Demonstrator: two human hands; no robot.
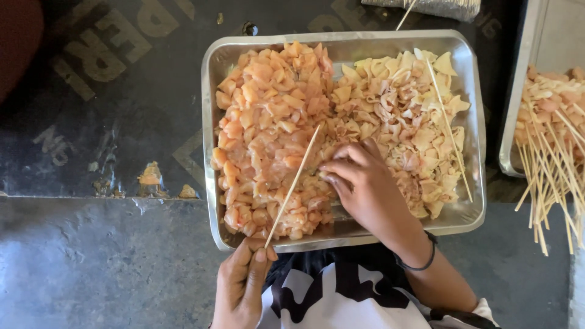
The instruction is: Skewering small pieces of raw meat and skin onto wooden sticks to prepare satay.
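A flattened dark sheet of packaging [116, 97], black with large faded tan lettering and a pale diamond-shaped mark, is spread on the floor beneath the metal tray [472, 128]. Its near edge is torn and scuffed. A silvery foil-like packet [439, 7] is seen at the top edge, partly cut off.
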